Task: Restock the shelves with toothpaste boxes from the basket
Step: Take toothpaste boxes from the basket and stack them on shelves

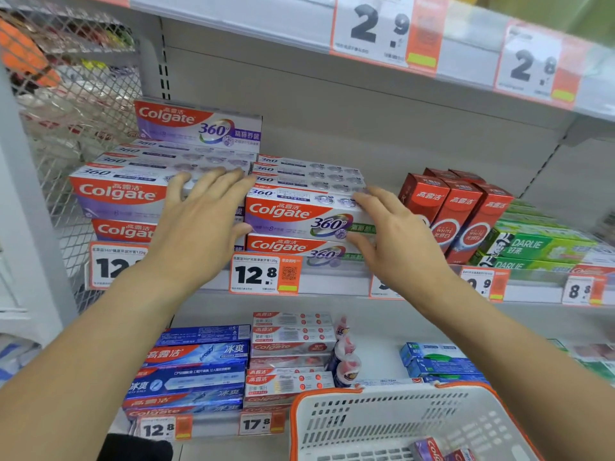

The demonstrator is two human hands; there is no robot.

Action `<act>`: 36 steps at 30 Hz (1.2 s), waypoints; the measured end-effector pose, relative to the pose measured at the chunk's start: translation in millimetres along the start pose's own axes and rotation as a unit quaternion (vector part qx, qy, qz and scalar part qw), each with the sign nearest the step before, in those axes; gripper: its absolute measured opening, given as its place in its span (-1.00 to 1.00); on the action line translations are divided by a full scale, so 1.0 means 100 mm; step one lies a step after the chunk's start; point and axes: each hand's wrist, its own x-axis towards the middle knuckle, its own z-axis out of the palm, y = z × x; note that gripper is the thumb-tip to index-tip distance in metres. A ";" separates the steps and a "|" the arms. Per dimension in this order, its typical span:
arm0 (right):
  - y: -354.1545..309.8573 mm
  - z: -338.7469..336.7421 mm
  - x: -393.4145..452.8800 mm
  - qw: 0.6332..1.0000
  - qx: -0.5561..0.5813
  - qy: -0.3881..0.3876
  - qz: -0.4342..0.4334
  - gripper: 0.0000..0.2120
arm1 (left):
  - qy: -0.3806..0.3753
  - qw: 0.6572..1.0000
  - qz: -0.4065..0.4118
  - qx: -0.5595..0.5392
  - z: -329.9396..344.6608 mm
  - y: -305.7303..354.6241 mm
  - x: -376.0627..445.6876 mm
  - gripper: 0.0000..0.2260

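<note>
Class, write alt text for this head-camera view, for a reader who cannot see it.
Both hands reach to a shelf of toothpaste boxes: the left hand lies flat over the left stack, the right hand touches the top box of the middle stack. A white basket sits below.

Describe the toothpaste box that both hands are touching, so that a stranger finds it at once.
Look at the middle shelf, above the 12.8 price tag. The box lies on top of the front stack there, between the left hand and right hand. Unlike the purple-labelled Colgate boxes to its left, its 360 label ends in green.
</note>
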 end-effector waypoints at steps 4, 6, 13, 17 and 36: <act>-0.04 0.05 0.07 0.998 0.012 -0.058 0.009 -0.26 | -0.002 1.000 0.003 0.012 0.02 0.03 0.03 -0.41; -0.05 0.07 0.13 0.997 0.015 -0.077 0.009 -0.23 | 0.002 1.000 0.007 0.014 0.04 0.04 0.04 -0.44; 0.00 0.04 0.20 0.997 0.014 -0.071 -0.005 -0.24 | 0.014 1.000 0.014 0.006 0.06 0.09 0.04 -0.44; 0.01 0.00 0.15 0.998 0.005 -0.061 -0.021 -0.16 | 0.007 1.000 0.029 0.001 0.07 0.04 0.01 -0.34; 0.10 0.05 -0.27 0.978 0.001 0.136 -0.158 -0.63 | 0.043 0.995 0.050 -0.068 0.00 0.23 -0.07 -0.34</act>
